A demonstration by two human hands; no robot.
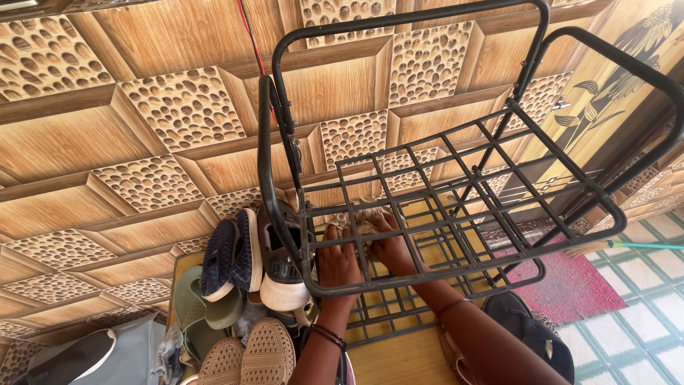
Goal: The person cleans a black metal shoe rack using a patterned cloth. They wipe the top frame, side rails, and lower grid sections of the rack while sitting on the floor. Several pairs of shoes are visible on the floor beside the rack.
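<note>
A black metal wire rack (456, 93) stands against a wood-patterned wall, seen from above. Both my arms reach in under its top grid shelf (499, 214). My left hand (338, 262) and my right hand (393, 248) lie side by side on a lower shelf, both gripping a beige fluffy cloth (360, 217) bunched at their fingertips. The grid bars cross in front of both hands and partly hide the fingers. A dark bangle sits on my left wrist and a thin band on my right forearm.
Shoes crowd the rack's left: navy slip-ons (226, 258), a black-and-white sneaker (282, 279), green sandals (192, 303), beige woven shoes (249, 356). A grey bag (107, 353) lies bottom left, a black cap (531, 331) bottom right. A red mat (573, 285), a teal-handled broom (641, 246) and tiled floor lie right.
</note>
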